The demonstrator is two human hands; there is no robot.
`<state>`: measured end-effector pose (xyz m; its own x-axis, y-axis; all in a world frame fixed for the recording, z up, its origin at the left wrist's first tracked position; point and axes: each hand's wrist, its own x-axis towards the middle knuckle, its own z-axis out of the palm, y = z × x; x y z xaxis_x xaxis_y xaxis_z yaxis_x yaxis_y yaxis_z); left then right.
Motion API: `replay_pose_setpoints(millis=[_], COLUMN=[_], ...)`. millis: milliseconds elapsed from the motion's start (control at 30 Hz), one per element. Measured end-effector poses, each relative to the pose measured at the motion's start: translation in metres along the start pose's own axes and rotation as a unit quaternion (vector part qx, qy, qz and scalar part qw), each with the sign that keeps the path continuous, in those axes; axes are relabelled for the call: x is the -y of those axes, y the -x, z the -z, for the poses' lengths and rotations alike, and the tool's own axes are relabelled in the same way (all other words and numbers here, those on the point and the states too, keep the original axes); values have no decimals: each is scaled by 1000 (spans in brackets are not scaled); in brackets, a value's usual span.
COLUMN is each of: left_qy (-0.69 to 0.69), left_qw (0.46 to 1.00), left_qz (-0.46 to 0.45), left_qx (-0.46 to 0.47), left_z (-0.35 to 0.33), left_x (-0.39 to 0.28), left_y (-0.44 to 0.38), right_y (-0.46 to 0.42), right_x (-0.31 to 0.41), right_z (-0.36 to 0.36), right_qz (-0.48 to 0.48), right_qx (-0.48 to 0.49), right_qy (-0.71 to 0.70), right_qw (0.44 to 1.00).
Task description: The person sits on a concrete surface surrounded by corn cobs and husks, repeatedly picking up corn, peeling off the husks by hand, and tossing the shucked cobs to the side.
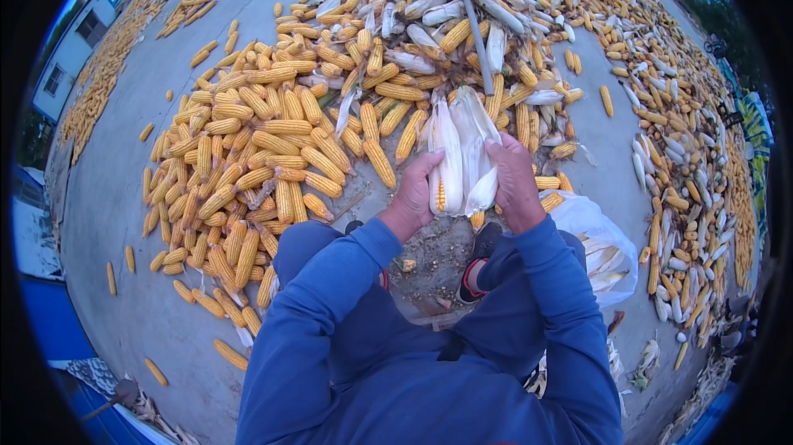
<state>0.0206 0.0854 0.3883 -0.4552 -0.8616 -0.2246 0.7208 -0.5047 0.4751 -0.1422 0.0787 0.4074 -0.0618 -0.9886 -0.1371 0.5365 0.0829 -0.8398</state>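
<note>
Between my two hands is an ear of corn in pale dry husk, with yellow kernels showing at its lower left. My left hand grips its left side, thumb on the husk. Husk leaves are spread apart to the right, and my right hand pinches them by their edge. Just beyond my hands lies a heap of husked and unhusked ears. A grey pipe-like rod rests on top of it.
Bare yellow cobs form a large pile at my left. By my right knee stands a white plastic bag holding husks. A long bank of corn runs along the right over the concrete ground. My shoe is below my hands.
</note>
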Motion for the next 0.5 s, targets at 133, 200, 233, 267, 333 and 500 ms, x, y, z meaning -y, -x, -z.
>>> replay_pose_setpoints(millis=[133,200,233,267,333,500], left_qy=[-8,-13,-15,-16,-18,-8], left_qw=[1000,1000,1000,1000,1000,1000], left_qz=[5,8,9,10,13,26], left_qx=[4,2,1,-1,-4,-6], left_z=[1,1,1,1,1,4], left_x=[0,0,0,-1,-1,-1], left_y=[-1,-1,0,0,0,0], right_y=[1,0,0,0,0,-1], right_x=[2,2,2,3,4,7], right_z=[0,2,3,3,5,7], right_qz=[0,4,8,11,14,23], right_qx=[-1,-4,-5,-5,-3,5], right_qy=[-3,-4,-9,-13,-16,-11], right_qw=[1000,1000,1000,1000,1000,1000])
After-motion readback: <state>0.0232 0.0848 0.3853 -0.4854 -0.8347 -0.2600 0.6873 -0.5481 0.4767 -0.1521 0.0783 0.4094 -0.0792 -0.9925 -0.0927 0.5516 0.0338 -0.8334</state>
